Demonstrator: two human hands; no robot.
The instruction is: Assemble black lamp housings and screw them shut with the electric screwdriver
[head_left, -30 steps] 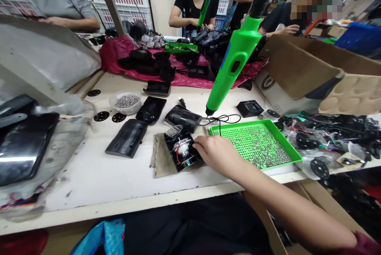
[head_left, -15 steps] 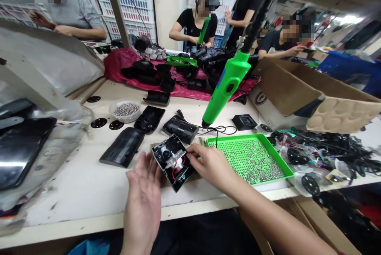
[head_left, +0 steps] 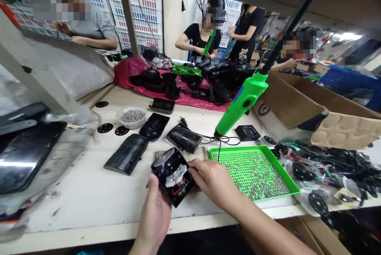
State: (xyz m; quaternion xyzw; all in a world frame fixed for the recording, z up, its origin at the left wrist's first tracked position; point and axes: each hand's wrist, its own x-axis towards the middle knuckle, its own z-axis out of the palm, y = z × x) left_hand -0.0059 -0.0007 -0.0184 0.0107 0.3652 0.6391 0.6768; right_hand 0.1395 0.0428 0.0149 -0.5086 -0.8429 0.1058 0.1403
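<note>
A black plastic housing (head_left: 170,164), its inside showing a clear plastic part, red wires and a small circuit board, is tilted between my hands. My left hand (head_left: 156,207) is closed around its lower left side, thumb on the near edge. With thumb and forefinger, my right hand (head_left: 210,177) grips its right edge. Just behind the housing lie curved black shells (head_left: 126,153). A green electric screwdriver (head_left: 241,104) hangs tip down over a loop of black cord (head_left: 226,140). Beside my right hand is a green tray (head_left: 212,155) of screws.
A clear tub (head_left: 132,122) of small metal parts stands among black discs (head_left: 105,128). At right are an open cardboard box (head_left: 285,92) and a tangle of wired parts (head_left: 324,167). Pink plastic (head_left: 125,74) with black parts lies at the back; several co-workers sit or stand beyond.
My left hand has gone from open beside the housing to closed around it. The housing has tilted, showing more of its left outer face. The whole view has shifted slightly.
</note>
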